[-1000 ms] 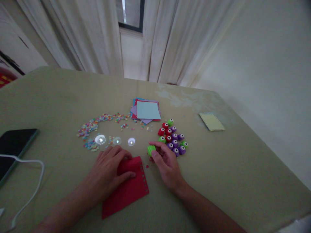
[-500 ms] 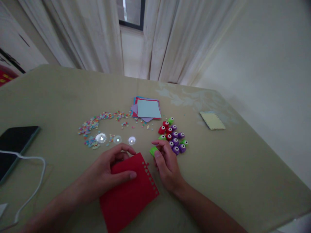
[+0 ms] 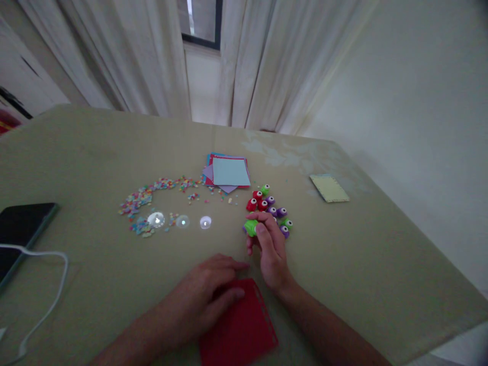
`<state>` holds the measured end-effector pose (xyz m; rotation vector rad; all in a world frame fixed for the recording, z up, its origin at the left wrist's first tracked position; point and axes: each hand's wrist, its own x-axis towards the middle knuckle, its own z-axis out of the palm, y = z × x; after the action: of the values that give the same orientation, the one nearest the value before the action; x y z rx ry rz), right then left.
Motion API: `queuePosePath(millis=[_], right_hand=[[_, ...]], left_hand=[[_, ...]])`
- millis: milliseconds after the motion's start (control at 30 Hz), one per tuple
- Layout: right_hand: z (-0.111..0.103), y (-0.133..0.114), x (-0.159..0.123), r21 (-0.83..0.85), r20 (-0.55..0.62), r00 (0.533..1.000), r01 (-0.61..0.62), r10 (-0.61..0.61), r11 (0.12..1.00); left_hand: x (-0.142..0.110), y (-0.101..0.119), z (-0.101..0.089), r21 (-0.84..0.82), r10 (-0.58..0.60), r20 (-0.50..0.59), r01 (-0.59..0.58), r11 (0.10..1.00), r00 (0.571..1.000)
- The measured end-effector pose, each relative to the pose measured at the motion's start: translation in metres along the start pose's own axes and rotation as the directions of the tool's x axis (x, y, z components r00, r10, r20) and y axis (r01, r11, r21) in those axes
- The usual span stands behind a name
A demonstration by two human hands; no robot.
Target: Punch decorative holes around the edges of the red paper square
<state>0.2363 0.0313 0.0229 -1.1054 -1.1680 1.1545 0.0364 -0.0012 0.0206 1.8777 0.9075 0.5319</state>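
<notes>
My left hand (image 3: 217, 292) grips a red sheet of paper (image 3: 240, 330), thumb on top and fingers beyond its far edge. A row of small punched holes runs along the sheet's right side. Pinched between the thumb and fingers of my right hand (image 3: 270, 249) is a small green paper punch (image 3: 250, 227). It is held just in front of a cluster of similar punches, among them a red punch (image 3: 251, 205) and a purple punch (image 3: 281, 212). Part of that cluster is hidden behind my right hand.
Stacked coloured paper squares (image 3: 231, 172) lie farther back. Colourful confetti pieces (image 3: 143, 197) curve across the left, near three clear round discs (image 3: 182, 221). A phone (image 3: 26, 223) with a white cable (image 3: 63, 277) sits far left. A pale yellow notched paper (image 3: 329, 188) lies right.
My left hand and the red paper have moved right and nearer to me. My right hand has carried the green punch slightly right and away, over to the cluster's edge.
</notes>
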Motion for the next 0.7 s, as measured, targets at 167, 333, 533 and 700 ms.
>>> queuePosePath(millis=[167,333,533,700], right_hand=[[-0.003,-0.005,0.0,0.015,-0.068,0.997,0.02,-0.018,1.0],[-0.003,-0.005,0.0,0.034,-0.054,0.998,0.033,-0.031,0.999],[-0.002,-0.002,0.0,0.028,-0.013,0.999,0.031,-0.03,0.999],[0.001,-0.001,-0.002,0.03,0.003,1.0,0.014,-0.014,0.999]], left_hand=[[-0.005,-0.031,-0.055,0.115,-0.083,-0.554,0.175,0.978,0.829],[-0.023,-0.013,-0.06,-0.226,-0.365,-0.002,0.355,0.907,0.931],[-0.015,-0.002,-0.023,0.165,-0.177,0.122,0.156,0.974,0.977],[-0.004,-0.039,-0.049,0.293,-0.04,-0.313,0.137,0.946,0.949]])
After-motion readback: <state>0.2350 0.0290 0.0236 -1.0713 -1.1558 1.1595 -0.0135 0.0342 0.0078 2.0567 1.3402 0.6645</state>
